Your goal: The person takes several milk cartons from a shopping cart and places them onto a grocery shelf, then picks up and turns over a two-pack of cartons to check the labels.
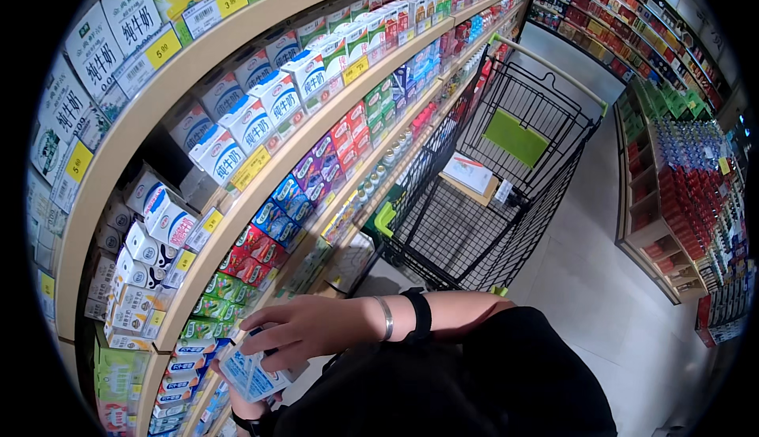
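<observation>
A small white and blue drink carton is held between both hands, low in front of the shelves. My right hand, with a silver bangle and a black strap at the wrist, lies over the carton's top with its fingers spread across it. My left hand grips the carton from below and the side; most of it is hidden by the carton and the dark clothing. Rows of white and blue milk cartons stand on the shelf beyond. Colourful drink packs fill the shelf beneath them.
A black wire shopping cart with a green panel stands beside the shelves, holding a paper pad with a red pen on it. Wooden shelf edges with price tags curve along the left. A display stand of bottles and packs is at the right.
</observation>
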Demonstrator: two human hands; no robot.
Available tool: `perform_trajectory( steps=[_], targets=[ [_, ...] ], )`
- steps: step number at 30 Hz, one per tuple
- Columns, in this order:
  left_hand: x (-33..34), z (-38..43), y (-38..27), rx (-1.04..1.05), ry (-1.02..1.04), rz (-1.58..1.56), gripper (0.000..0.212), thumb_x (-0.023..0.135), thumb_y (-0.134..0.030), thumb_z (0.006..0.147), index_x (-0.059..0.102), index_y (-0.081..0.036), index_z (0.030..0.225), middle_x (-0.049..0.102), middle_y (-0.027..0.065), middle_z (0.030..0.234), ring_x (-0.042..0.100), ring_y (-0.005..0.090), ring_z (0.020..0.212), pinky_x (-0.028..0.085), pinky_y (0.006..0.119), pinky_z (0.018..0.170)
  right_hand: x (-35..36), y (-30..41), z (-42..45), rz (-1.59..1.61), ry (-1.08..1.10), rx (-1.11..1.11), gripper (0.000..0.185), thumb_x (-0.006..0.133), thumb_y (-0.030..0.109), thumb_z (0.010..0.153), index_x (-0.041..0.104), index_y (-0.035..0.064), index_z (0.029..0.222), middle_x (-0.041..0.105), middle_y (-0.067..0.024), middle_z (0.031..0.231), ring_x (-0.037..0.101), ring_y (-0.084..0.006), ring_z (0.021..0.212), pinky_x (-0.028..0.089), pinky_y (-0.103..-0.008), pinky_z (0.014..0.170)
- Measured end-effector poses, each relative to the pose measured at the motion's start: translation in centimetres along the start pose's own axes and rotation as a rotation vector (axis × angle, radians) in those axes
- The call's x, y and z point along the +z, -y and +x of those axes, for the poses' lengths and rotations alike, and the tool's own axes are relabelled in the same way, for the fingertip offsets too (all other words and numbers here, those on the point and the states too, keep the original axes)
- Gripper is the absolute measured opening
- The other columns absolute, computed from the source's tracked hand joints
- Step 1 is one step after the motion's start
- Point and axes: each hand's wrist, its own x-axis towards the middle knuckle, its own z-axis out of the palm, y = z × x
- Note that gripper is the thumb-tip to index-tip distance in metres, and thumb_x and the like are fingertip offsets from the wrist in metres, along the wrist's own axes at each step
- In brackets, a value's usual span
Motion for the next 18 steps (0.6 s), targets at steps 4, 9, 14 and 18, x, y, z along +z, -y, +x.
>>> perform_trajectory(
  steps=[4, 9, 14, 18],
  targets=[
    [1.0, 0.3, 0.7, -0.084, 0.248, -0.119, 0.09, 0.06, -0.063, 0.069, 0.032, -0.003, 0.131, 0.046, 0.02, 0.123, 0.054, 0.0334, 0.103, 0.054, 0.039, 0.067, 1.8, -0.1, -2.8, 0.105, -0.224, 0.29, 0.049, 0.064, -0.001, 0.072, 0.05, 0.0165, 0.116, 0.043, -0.0094, 0.128, 0.052, -0.0244, 0.109, 0.052, -0.0283, 0.07],
    [4.7, 3.6, 0.9, 0.072, -0.034, -0.09, 0.108, 0.074, -0.057, 0.055, 0.027, -0.005, 0.137, 0.042, 0.0183, 0.132, 0.045, 0.037, 0.118, 0.038, 0.054, 0.096, 0.8, -1.7, -3.2, 0.924, -0.236, 0.993, 0.042, 0.036, 0.021, 0.096, 0.035, -0.0014, 0.13, 0.049, -0.013, 0.123, 0.05, -0.0185, 0.108, 0.046, -0.0308, 0.081],
    [5.3, 3.2, -0.7, 0.09, 0.078, 0.096, 0.083, 0.067, -0.005, 0.06, 0.032, -0.004, 0.135, 0.045, 0.0153, 0.131, 0.045, 0.0338, 0.119, 0.033, 0.047, 0.102, 0.1, -1.8, 1.2, 0.983, -0.108, 0.757, 0.051, 0.042, 0.023, 0.095, 0.027, -0.0028, 0.136, 0.049, -0.0088, 0.119, 0.045, -0.0136, 0.108, 0.037, -0.0284, 0.092],
    [6.6, 2.0, -0.5, 0.212, 0.045, 0.0, 0.078, 0.066, -0.004, 0.073, 0.024, -0.005, 0.138, 0.049, 0.0093, 0.127, 0.048, 0.0193, 0.115, 0.039, 0.032, 0.096, 1.4, -1.6, 1.5, 1.052, -0.105, 0.769, 0.052, 0.04, 0.027, 0.095, 0.026, -0.0033, 0.136, 0.042, -0.0107, 0.13, 0.039, -0.0165, 0.12, 0.03, -0.0295, 0.099]
  ],
)
